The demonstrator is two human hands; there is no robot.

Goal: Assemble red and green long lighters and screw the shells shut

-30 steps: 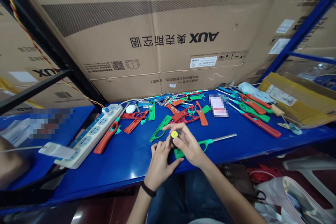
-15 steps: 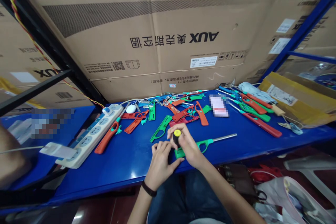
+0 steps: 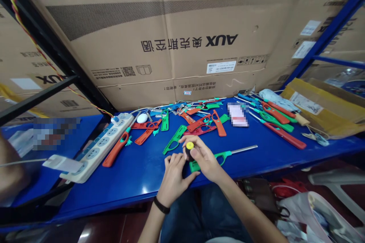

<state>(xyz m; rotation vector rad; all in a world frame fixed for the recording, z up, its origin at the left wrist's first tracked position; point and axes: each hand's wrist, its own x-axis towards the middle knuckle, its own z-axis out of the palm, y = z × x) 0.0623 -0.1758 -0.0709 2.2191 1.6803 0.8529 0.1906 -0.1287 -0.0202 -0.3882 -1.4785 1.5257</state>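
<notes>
In my right hand (image 3: 207, 163) is a screwdriver (image 3: 189, 148) with a black handle and yellow cap, standing nearly upright. Its tip is hidden by my fingers, over the handle end of a green gas lighter (image 3: 220, 158). That lighter lies flat, its metal tube pointing right. My left hand (image 3: 176, 171), with a black band on the wrist, grips the handle end of the lighter from the left, thumb at its near edge. Just behind lies a loose green lighter half-shell (image 3: 175, 139), its inside facing up.
Behind are red lighter shells (image 3: 196, 123) and an orange lighter (image 3: 219, 123). A white power strip (image 3: 97, 152) and another orange lighter (image 3: 116, 150) lie left. Assembled lighters (image 3: 285, 134) and a yellow-taped box (image 3: 308, 110) stand right. At far left shows another person's blurred arm (image 3: 11, 171).
My right hand and the top of the screwdriver have shifted slightly left. My left hand and the green lighter stay in place. The other person's arm at far left has moved a little.
</notes>
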